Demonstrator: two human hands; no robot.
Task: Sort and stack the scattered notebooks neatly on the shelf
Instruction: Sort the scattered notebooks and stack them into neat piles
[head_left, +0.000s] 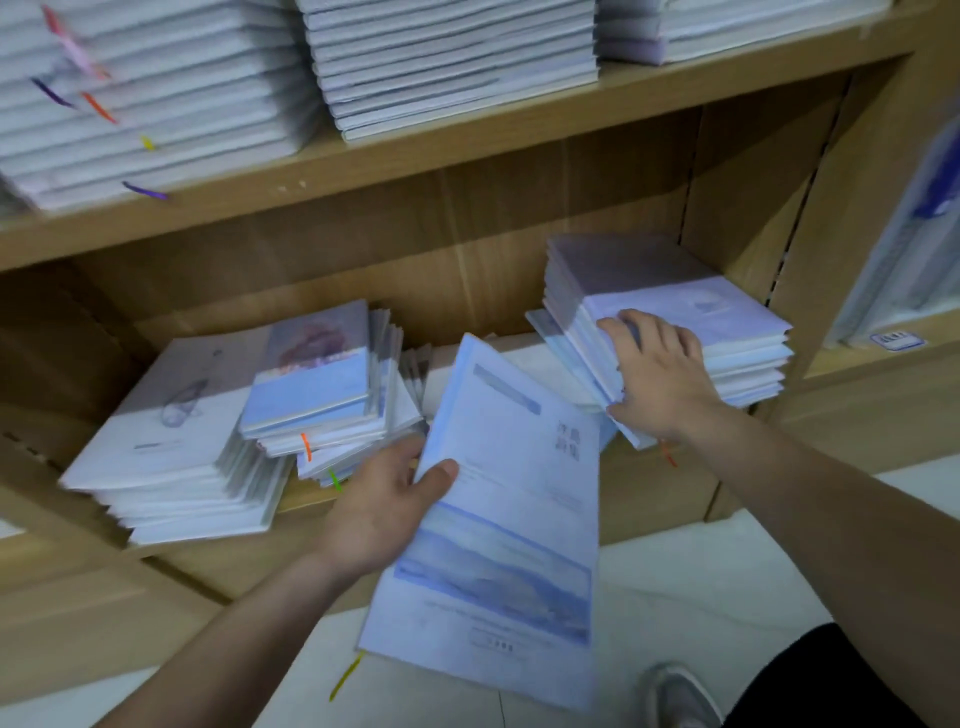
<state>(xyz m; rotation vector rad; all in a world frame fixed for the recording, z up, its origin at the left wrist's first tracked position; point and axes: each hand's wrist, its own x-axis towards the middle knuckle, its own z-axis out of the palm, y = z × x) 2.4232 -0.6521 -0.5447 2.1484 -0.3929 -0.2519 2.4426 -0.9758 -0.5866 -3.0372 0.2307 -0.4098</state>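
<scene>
Notebook, large and blue-covered (498, 499), hangs tilted in front of the lower shelf (639, 499), held at its left edge by the left hand (384, 499), thumb on top. The right hand (660, 374) grips a leaning bundle (582, 353) against the right stack (727, 322). This looks like squaring that stack; next the bundle needs levelling flush. Open shelf floor lies between it and the slumped left piles (171, 431).

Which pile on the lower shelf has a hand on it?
The rightmost pile, held by the right hand; the other piles sit farther left.
</scene>
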